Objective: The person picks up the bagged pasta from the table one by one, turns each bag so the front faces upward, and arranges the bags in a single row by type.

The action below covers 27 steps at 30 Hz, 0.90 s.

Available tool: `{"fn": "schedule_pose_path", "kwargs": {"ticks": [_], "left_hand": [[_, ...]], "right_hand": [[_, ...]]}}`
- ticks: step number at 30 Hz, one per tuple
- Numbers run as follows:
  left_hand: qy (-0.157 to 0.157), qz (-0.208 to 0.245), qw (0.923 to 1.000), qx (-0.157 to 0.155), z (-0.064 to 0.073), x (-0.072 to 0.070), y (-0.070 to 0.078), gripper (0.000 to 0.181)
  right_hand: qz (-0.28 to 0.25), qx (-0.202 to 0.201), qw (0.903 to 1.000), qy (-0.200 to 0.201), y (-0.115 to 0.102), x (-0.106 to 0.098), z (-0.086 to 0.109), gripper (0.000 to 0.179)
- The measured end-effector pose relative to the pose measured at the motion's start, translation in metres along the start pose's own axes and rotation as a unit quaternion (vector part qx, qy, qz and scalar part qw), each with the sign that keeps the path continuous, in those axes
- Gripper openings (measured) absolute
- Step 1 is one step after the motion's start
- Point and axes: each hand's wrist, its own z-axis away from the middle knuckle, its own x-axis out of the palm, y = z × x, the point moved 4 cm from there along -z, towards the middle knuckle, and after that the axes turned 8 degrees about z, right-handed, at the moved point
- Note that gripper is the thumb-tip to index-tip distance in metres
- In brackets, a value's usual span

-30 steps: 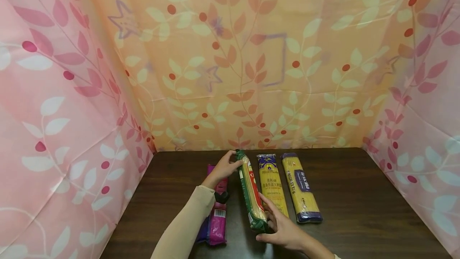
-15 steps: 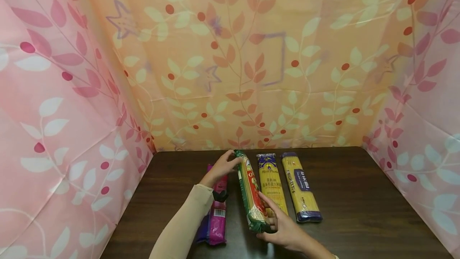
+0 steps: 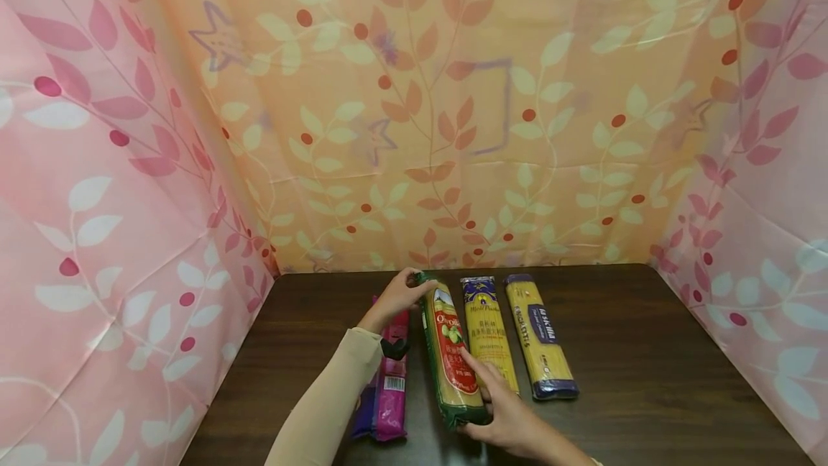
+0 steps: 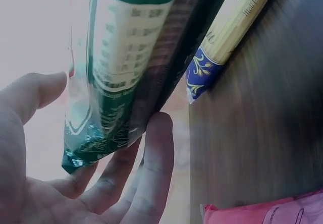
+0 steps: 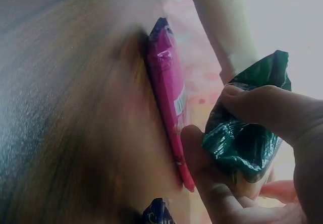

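Note:
A spaghetti pack [image 3: 446, 333] with green ends and a red label is held up over the table between both hands, label side showing. At its far end, my left hand [image 3: 396, 300] has its thumb on one side and its fingers on the other; the left wrist view shows the pack's green printed side [image 4: 126, 47]. My right hand [image 3: 507, 412] grips the near end, where the right wrist view shows the crinkled green wrapper [image 5: 242, 143] between thumb and fingers. The index finger lies along the label's edge.
Right of the held pack lie a yellow spaghetti pack [image 3: 489, 329] with a blue top and another with purple ends [image 3: 542, 340]. A pink pack [image 3: 391, 401] lies left, partly under my left forearm, beside a dark blue-purple one [image 3: 365, 412]. Patterned curtains [image 3: 414, 106] enclose the dark wooden table [image 3: 634, 351].
The held spaghetti pack has rolled so that its red label turns up toward the head camera, and it has shifted slightly left. Both hands keep hold of its ends.

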Motion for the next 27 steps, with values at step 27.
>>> {"fn": "schedule_pose_path", "kwargs": {"ticks": [27], "left_hand": [[-0.004,-0.021,0.9996,0.016,-0.009,-0.008,-0.010,0.048]], "right_hand": [[0.242,0.047,0.9678,0.053,-0.013,0.013,-0.018,0.118]]}}
